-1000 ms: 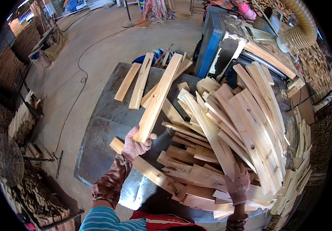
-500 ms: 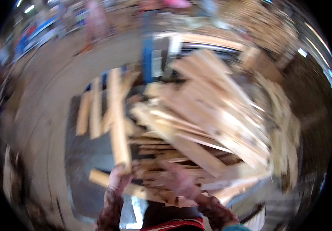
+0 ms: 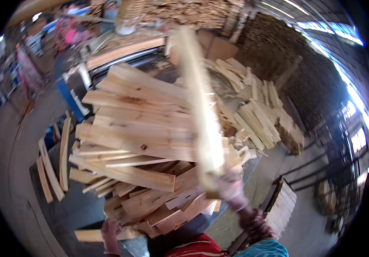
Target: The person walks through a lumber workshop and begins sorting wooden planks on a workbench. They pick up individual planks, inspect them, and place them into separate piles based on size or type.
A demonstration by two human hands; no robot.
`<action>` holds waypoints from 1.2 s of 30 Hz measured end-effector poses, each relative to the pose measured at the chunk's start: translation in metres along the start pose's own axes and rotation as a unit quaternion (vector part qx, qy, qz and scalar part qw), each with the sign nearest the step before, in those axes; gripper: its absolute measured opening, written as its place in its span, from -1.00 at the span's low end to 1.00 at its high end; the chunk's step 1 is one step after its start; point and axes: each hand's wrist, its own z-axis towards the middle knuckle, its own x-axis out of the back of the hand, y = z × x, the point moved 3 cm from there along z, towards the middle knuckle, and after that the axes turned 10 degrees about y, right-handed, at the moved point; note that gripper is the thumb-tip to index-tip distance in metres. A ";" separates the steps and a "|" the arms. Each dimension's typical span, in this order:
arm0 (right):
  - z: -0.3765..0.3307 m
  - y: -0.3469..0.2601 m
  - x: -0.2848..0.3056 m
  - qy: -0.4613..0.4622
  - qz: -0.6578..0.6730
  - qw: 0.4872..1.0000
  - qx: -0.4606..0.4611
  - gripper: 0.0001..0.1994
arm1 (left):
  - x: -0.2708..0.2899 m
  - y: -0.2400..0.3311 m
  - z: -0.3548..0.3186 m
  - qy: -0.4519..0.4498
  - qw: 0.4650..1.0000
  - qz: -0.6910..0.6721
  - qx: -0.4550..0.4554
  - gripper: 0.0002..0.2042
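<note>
A long pale wooden board [image 3: 203, 111] stands up at a tilt, smeared by motion. Its near end is in my right hand [image 3: 229, 186], which is closed around it. Down at the lower left, my left hand [image 3: 111, 231] is over a short wooden board [image 3: 88, 235] lying near the table's front edge. Its fingers are blurred, so I cannot tell whether they grip that board. Between and beyond my hands lies a big loose pile of planks [image 3: 146, 124], with broad ones on top and narrower offcuts [image 3: 163, 218] below.
Several narrow strips [image 3: 51, 169] lie on the dark tabletop [image 3: 75, 210] at the left. Behind the pile stands a machine with a metal roller [image 3: 124, 60] and a blue frame [image 3: 74, 100]. More stacked boards [image 3: 257, 122] are at the right, near a metal rack [image 3: 321, 171]. People are in the far left background.
My view has swung right. The left hand has let go of the long board it held upright and is now lower down. My right hand has risen from the pile, holding a long board.
</note>
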 end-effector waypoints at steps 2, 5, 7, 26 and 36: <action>0.047 0.007 0.053 0.081 -0.050 0.995 -0.031 -0.62 | 0.010 0.004 -0.038 0.107 0.992 -0.068 -0.004 -0.77; 0.167 0.031 0.176 0.158 -0.110 0.981 0.029 -0.60 | 0.009 -0.004 -0.061 0.137 0.989 -0.062 0.010 -0.75; 0.281 0.054 0.259 0.200 -0.186 0.956 0.108 -0.56 | 0.000 0.002 -0.061 0.124 0.992 -0.025 -0.004 -0.71; 0.153 0.014 -0.089 -0.211 -0.423 0.801 0.366 -0.23 | 0.067 0.118 0.222 0.281 0.848 0.439 -0.098 -0.27; 0.155 0.026 -0.118 -0.164 -0.534 0.786 0.264 -0.28 | 0.119 0.124 0.344 0.375 0.721 0.528 -0.247 -0.30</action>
